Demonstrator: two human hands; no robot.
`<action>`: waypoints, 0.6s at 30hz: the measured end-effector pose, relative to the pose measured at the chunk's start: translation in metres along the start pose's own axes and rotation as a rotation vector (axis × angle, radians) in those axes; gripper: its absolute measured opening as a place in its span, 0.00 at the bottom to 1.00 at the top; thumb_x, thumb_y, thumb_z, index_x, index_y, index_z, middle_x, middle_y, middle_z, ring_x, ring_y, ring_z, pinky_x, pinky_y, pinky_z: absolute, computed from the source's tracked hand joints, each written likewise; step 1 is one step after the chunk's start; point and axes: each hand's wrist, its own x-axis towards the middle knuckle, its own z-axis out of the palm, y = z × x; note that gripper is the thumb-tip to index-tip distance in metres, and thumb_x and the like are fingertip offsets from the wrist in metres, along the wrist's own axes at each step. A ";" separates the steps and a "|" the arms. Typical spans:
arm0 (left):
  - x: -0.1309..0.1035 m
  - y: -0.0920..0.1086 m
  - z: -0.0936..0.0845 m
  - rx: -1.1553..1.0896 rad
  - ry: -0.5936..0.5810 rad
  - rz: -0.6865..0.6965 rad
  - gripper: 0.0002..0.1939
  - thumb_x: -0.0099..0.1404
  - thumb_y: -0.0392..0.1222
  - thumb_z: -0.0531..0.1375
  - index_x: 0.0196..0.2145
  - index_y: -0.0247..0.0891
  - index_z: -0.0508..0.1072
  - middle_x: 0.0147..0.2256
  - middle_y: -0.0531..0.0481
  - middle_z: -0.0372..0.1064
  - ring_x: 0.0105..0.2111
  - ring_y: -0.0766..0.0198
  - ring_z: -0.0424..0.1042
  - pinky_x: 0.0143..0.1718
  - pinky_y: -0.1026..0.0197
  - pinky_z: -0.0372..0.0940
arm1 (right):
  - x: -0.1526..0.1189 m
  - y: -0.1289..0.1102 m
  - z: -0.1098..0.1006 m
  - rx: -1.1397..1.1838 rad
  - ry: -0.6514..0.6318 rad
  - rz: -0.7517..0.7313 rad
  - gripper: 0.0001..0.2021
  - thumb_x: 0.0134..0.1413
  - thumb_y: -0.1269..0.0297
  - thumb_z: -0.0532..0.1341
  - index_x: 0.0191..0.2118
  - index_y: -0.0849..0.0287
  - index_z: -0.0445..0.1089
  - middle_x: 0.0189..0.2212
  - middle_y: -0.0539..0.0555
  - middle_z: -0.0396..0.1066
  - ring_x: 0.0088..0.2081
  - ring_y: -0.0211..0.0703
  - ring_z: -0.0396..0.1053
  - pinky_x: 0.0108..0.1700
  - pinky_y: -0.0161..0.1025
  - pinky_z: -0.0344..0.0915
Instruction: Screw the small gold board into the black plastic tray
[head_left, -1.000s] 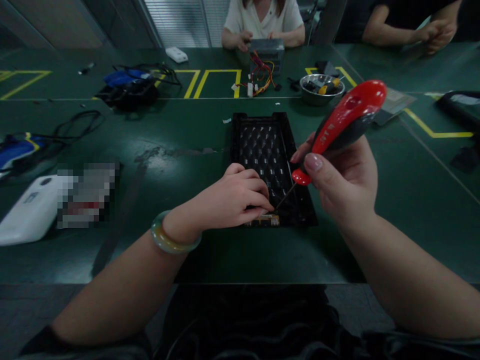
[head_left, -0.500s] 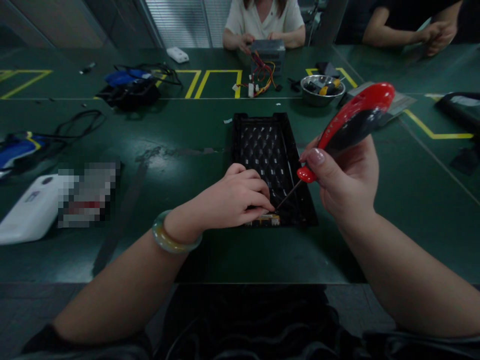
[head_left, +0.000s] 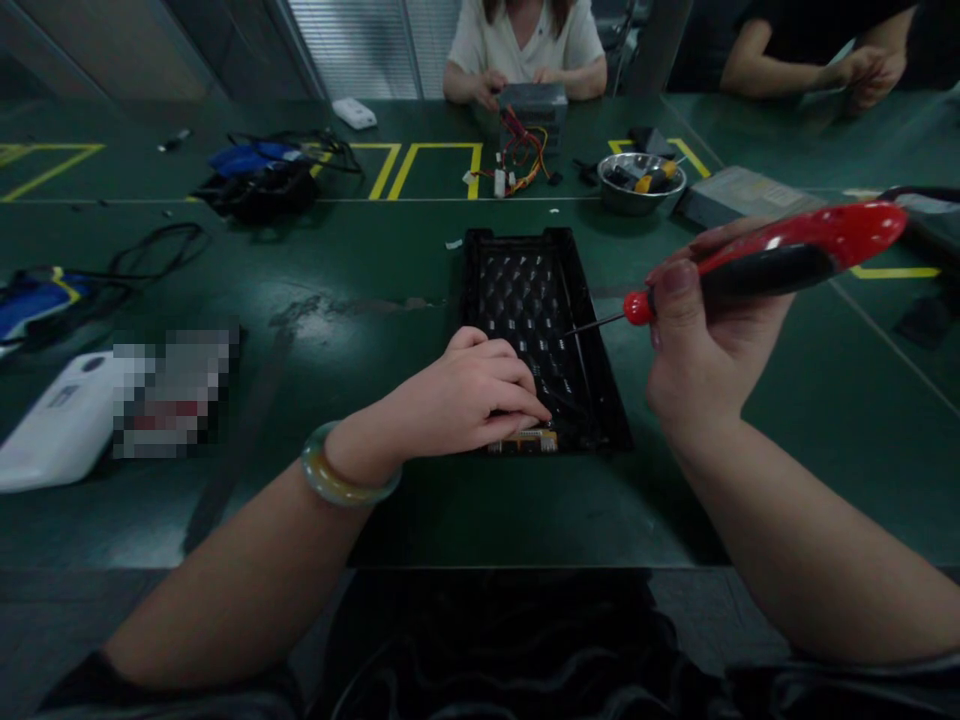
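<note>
A black plastic tray-like housing lies on the green table, a small yellowish circuit board along its near end. Over the near left part of the housing rests my left hand, thumb and fingers pressed together beside the board. Something small and dark shows at its fingertips, too small to name. My right hand grips a red and black screwdriver to the right of the housing. The handle is almost level, and the thin shaft points left, its tip over the housing's right side, apart from my left hand.
On the left lie a white device and a pixelated item, with blue-and-black cabled things farther back. A metal bowl of tools and a grey metal box stand back right. Across the table, a person holds a power supply.
The screwdriver's tip has lifted away from the board by my left fingertips. My right hand has moved right and tipped the handle lower. My left hand stays in place.
</note>
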 end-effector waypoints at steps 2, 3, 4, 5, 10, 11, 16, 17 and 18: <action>0.000 -0.001 -0.001 0.004 0.030 -0.036 0.12 0.72 0.43 0.55 0.46 0.49 0.78 0.43 0.54 0.77 0.46 0.60 0.68 0.49 0.51 0.48 | -0.001 -0.001 0.000 -0.023 -0.041 -0.016 0.14 0.53 0.56 0.68 0.41 0.50 0.65 0.37 0.49 0.66 0.34 0.39 0.68 0.39 0.44 0.71; 0.000 -0.002 -0.001 0.014 0.053 -0.065 0.12 0.72 0.44 0.55 0.46 0.49 0.78 0.43 0.54 0.77 0.45 0.60 0.68 0.49 0.51 0.48 | -0.001 -0.001 -0.001 -0.031 -0.051 -0.028 0.13 0.53 0.56 0.68 0.41 0.50 0.66 0.37 0.49 0.66 0.34 0.39 0.69 0.40 0.45 0.71; 0.000 -0.002 -0.001 0.027 0.080 -0.101 0.12 0.72 0.44 0.55 0.46 0.48 0.78 0.42 0.53 0.77 0.45 0.60 0.68 0.48 0.51 0.48 | -0.001 0.000 -0.001 -0.039 -0.056 -0.038 0.13 0.54 0.56 0.68 0.41 0.50 0.66 0.37 0.49 0.66 0.35 0.40 0.69 0.41 0.46 0.71; -0.001 -0.003 -0.001 0.041 0.106 -0.140 0.12 0.72 0.45 0.55 0.45 0.48 0.78 0.42 0.53 0.77 0.44 0.59 0.68 0.48 0.50 0.48 | -0.002 0.001 -0.002 -0.050 -0.058 -0.039 0.13 0.54 0.56 0.68 0.41 0.51 0.66 0.37 0.49 0.66 0.35 0.40 0.69 0.42 0.46 0.72; 0.000 -0.009 0.000 0.018 0.184 -0.311 0.09 0.70 0.47 0.58 0.42 0.48 0.79 0.42 0.54 0.77 0.45 0.60 0.69 0.50 0.50 0.47 | -0.005 0.013 -0.005 -0.099 -0.094 0.008 0.14 0.57 0.53 0.66 0.44 0.49 0.64 0.38 0.49 0.66 0.37 0.41 0.70 0.44 0.48 0.72; 0.000 -0.010 0.000 -0.007 0.183 -0.339 0.09 0.69 0.47 0.59 0.42 0.49 0.79 0.42 0.54 0.77 0.45 0.60 0.70 0.50 0.51 0.47 | -0.005 0.016 -0.005 -0.106 -0.097 0.004 0.14 0.57 0.53 0.65 0.44 0.49 0.64 0.39 0.49 0.67 0.37 0.41 0.70 0.44 0.48 0.72; 0.014 -0.007 -0.004 -0.132 0.116 -0.446 0.12 0.69 0.50 0.58 0.44 0.48 0.79 0.45 0.55 0.78 0.48 0.59 0.71 0.52 0.52 0.50 | -0.003 0.021 -0.007 -0.174 -0.071 -0.027 0.13 0.56 0.53 0.66 0.43 0.51 0.65 0.38 0.50 0.67 0.37 0.41 0.70 0.44 0.48 0.73; 0.019 -0.006 -0.005 -0.158 0.087 -0.457 0.13 0.69 0.51 0.57 0.43 0.48 0.79 0.45 0.55 0.78 0.47 0.58 0.72 0.52 0.52 0.50 | -0.003 0.021 -0.007 -0.187 -0.068 -0.021 0.13 0.56 0.53 0.66 0.42 0.51 0.65 0.38 0.50 0.67 0.37 0.41 0.70 0.44 0.47 0.73; 0.024 -0.004 -0.006 -0.181 0.056 -0.465 0.13 0.69 0.51 0.57 0.43 0.47 0.80 0.43 0.54 0.79 0.45 0.59 0.73 0.52 0.52 0.51 | -0.003 0.021 -0.008 -0.200 -0.068 -0.009 0.13 0.57 0.53 0.66 0.42 0.52 0.65 0.38 0.50 0.67 0.37 0.41 0.70 0.45 0.47 0.73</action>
